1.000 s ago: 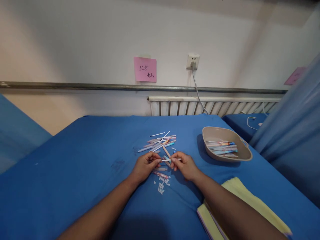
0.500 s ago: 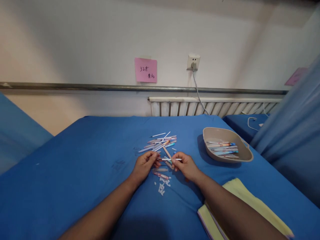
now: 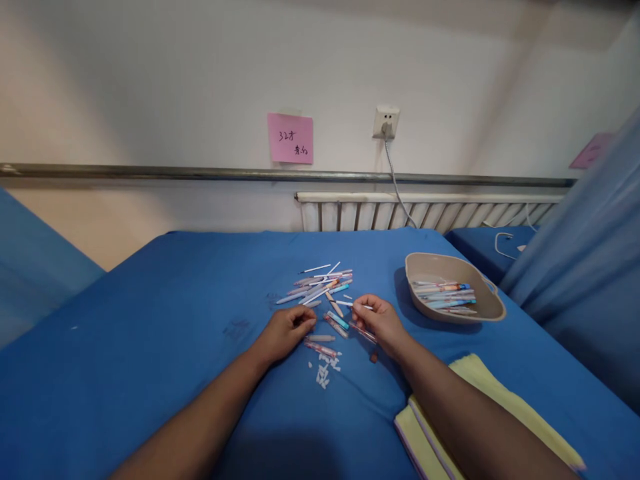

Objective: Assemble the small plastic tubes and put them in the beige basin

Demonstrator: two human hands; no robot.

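My left hand (image 3: pixel 285 330) rests on the blue cloth with its fingers curled in a pinch; what it pinches is too small to make out. My right hand (image 3: pixel 381 321) is closed round a thin white refill (image 3: pixel 345 303) and a clear pen barrel (image 3: pixel 364 333) that sticks out below its fingers. Between and beyond the hands lies a pile of pen parts (image 3: pixel 323 283): barrels, white refills and coloured caps. Small white bits (image 3: pixel 324 371) lie just in front of the hands, next to a pink pen (image 3: pixel 321 349).
A beige tray (image 3: pixel 450 267) with several finished pens stands to the right. A yellow cloth (image 3: pixel 480 393) lies under my right forearm. A radiator (image 3: pixel 430 210), a wall socket with cable (image 3: pixel 386 123) and a pink note (image 3: pixel 290 138) are behind the blue-covered table (image 3: pixel 150 320).
The hands have come apart: the right hand drew the white refill away up and to the right, and the left hand sank to the cloth.
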